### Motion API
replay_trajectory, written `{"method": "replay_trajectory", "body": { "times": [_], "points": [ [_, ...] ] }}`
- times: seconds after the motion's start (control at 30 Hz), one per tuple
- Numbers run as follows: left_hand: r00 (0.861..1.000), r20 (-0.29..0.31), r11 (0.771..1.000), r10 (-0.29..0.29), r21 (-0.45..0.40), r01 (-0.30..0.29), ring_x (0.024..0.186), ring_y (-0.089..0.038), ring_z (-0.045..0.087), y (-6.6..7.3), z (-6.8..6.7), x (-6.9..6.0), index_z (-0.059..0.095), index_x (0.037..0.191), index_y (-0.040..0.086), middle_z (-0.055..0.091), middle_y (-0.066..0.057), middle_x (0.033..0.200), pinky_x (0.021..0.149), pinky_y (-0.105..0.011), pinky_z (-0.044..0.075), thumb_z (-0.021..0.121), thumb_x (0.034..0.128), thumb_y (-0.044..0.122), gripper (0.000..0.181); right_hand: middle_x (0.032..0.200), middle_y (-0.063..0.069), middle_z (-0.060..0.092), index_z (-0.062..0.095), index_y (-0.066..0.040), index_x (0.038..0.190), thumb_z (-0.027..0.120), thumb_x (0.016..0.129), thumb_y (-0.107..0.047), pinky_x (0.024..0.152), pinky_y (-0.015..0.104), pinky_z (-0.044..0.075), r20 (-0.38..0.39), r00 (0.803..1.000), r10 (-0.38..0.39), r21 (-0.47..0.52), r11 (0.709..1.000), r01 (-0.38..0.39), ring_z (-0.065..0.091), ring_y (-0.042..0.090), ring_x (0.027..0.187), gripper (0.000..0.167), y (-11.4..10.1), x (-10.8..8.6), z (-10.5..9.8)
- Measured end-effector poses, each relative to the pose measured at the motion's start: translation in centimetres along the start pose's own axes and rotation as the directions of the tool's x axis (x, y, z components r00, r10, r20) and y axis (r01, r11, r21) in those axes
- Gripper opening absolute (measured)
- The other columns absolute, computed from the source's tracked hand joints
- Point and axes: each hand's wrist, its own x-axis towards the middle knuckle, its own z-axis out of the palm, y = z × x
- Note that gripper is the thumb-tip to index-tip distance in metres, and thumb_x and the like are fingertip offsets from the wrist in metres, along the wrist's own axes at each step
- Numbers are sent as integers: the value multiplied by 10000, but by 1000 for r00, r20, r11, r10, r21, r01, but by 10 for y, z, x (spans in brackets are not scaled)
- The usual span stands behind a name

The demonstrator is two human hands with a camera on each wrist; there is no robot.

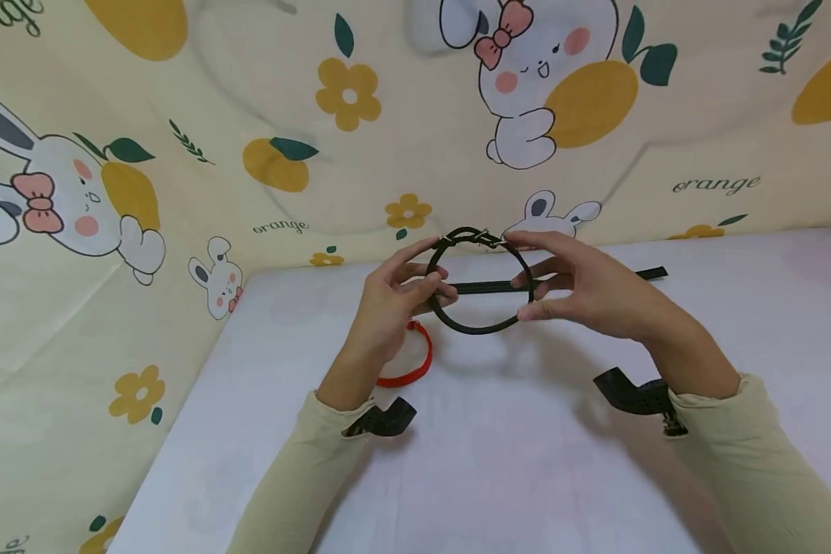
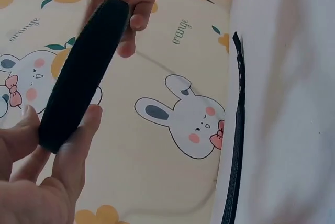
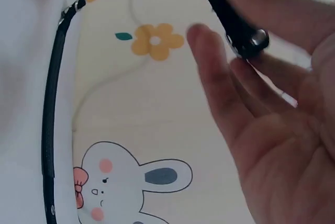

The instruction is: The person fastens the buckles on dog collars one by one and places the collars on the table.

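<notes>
A black looped strap [image 1: 475, 330] with metal fittings at its top is held up in the air between both hands, forming a ring. The left hand [image 1: 396, 300] grips its left side, thumb and fingers around the band; the left wrist view shows the band [image 2: 84, 77] edge-on. At the ring's right side, the right hand [image 1: 589, 288] holds it between thumb and fingers, near the metal part [image 3: 258, 37] in the right wrist view.
Behind the ring a second black strap [image 1: 485, 288] lies along the back of the white table [image 1: 457, 477]. A red looped strap [image 1: 407, 379] lies beside the left wrist. A printed cloth [image 1: 201, 200] stands behind and left.
</notes>
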Motion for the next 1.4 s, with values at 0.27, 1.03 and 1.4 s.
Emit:
{"method": "replay_trajectory", "body": {
  "times": [0.27,1.03,1.4],
  "points": [
    [972,228,986,-57,163,19,1003,-248,728,4,-20,1,460,1493,173,624,-241,1260,946,-361,571,635,931,-41,627,1480,-17,448,392,-231,1524,889,735,-163,872,152,504,0,1000,-28,-52,998,28,663,128,1052,935,2,-1,-4],
    [951,254,472,-175,870,-145,1091,-266,665,-40,-39,17,557,1416,127,625,-65,1360,949,-337,552,924,686,222,823,1397,57,579,441,-162,1475,883,728,-301,994,470,425,212,968,131,-255,964,-75,588,225,1176,879,62,11,31],
    [909,254,296,-331,942,-155,1389,-204,472,-52,-32,20,508,1452,106,607,-26,1404,1180,-365,364,887,750,261,813,1294,156,632,562,-19,1367,918,680,-339,1065,558,420,233,967,104,-351,936,-16,555,338,1219,838,68,15,47]
  ]
}}
